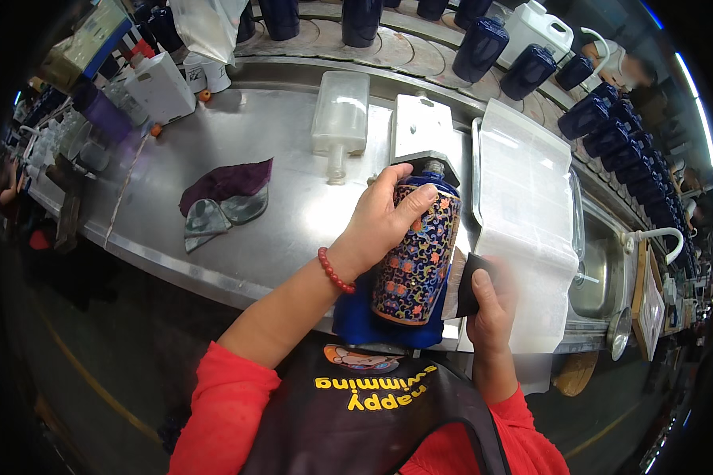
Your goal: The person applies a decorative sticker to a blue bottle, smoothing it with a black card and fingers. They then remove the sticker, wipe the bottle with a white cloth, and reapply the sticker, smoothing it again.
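Note:
A dark blue glass bottle (417,249) wrapped in a colourful floral pattern stands tilted in front of me, its clear threaded neck pointing away. My left hand (384,218) is closed round its upper part, thumb lying over the shoulder near the neck. At the bottle's right side, my right hand (493,309) grips a flat black scraper-like piece (473,283), its pale edge close to the bottle's lower side. Whether that edge touches the glass I cannot tell, and the fingers behind it are blurred. Shiny blue material (356,321) lies under the bottle.
Left on the metal table (269,111) lie a purple cloth (226,184) and grey-green cloths (206,222). Beyond the bottle are a frosted bottle (341,115) and a white block-like fixture (420,127). White sheets (523,206) cover a tray at right, beside a sink (594,277). Blue bottles (480,49) line a conveyor behind.

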Motion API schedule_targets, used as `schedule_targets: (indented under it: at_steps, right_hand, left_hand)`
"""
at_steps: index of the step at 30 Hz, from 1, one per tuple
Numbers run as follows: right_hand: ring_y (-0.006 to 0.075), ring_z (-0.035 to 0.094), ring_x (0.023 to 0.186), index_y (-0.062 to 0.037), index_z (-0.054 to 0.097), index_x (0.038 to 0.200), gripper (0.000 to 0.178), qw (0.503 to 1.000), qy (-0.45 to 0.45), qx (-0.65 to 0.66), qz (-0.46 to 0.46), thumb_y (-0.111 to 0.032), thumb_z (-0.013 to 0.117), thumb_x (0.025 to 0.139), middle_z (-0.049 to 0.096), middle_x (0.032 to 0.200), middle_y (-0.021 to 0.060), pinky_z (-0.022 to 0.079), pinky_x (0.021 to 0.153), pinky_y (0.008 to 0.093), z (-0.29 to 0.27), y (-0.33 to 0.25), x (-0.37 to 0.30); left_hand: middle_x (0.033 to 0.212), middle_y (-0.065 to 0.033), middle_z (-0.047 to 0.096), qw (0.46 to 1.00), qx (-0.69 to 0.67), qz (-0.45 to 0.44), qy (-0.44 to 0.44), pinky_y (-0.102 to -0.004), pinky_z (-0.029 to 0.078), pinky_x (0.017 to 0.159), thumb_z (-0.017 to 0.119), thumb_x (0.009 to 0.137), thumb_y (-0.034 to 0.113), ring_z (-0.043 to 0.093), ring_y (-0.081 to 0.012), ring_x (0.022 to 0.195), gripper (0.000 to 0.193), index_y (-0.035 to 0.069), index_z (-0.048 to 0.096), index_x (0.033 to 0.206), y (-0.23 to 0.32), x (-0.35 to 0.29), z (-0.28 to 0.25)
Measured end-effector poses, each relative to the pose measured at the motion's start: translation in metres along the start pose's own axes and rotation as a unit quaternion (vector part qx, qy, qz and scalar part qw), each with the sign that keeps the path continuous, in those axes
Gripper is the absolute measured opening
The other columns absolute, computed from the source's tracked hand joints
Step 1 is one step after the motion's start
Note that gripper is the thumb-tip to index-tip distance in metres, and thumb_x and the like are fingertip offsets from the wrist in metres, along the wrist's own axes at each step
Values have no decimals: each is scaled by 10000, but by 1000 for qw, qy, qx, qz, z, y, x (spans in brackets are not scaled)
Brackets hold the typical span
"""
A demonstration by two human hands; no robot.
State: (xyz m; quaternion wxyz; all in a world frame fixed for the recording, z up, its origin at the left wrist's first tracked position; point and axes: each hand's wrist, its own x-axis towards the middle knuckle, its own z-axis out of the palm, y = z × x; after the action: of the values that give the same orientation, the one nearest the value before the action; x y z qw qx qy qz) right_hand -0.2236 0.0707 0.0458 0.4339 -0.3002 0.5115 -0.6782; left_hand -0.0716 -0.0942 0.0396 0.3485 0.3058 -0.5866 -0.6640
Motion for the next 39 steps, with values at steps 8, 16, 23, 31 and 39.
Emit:
schedule_targets:
  at_steps: [8, 16, 23, 31, 39]
  right_hand:
    - [89, 642, 921, -9, 558, 1204, 222, 1000, -7, 21, -4, -137, 617, 1033, 674, 1057, 42, 527, 835, 245, 0, -2, 3]
    - [94, 650, 915, -6, 551, 1213, 222, 1000, -14, 18, -15, -131, 605, 1038, 677, 1068, 54, 536, 827, 245, -2, -3, 5]
    - [96, 650, 918, -4, 550, 1214, 223, 1000, -13, 8, -16, -127, 605, 1036, 676, 1068, 56, 536, 828, 247, -2, -2, 6]
    - [104, 641, 968, 3, 546, 1257, 265, 999, -23, -12, -43, -141, 599, 1041, 672, 1101, 65, 523, 868, 254, -5, -9, 9]
    - [330, 556, 1307, 22, 497, 1452, 520, 824, -110, -488, -266, 121, 505, 941, 543, 1455, 212, 435, 1102, 391, 3, -30, 38]
  left_hand:
    - [1138, -115, 655, 997, -66, -38, -16, -267, 517, 890, 602, 1025, 341, 635, -132, 1021, 557, -65, 477, 1386, -6, 13, -7]
    - [1132, -105, 661, 995, -93, -30, -36, -270, 514, 915, 583, 1037, 312, 633, -130, 1043, 513, -53, 484, 1382, 2, 7, -9]
    - [1160, -119, 663, 994, -96, -31, -37, -274, 519, 914, 600, 1027, 308, 636, -135, 1059, 524, -56, 480, 1384, -4, 11, -13]
    - [1182, -127, 655, 993, -108, -29, -32, -279, 522, 928, 559, 1048, 296, 642, -151, 1064, 502, -66, 473, 1384, -10, 10, -10]
    - [1221, -118, 641, 975, -218, -41, -32, -310, 510, 972, 471, 1094, 320, 626, -162, 1107, 457, -48, 515, 1361, -4, 3, -3]
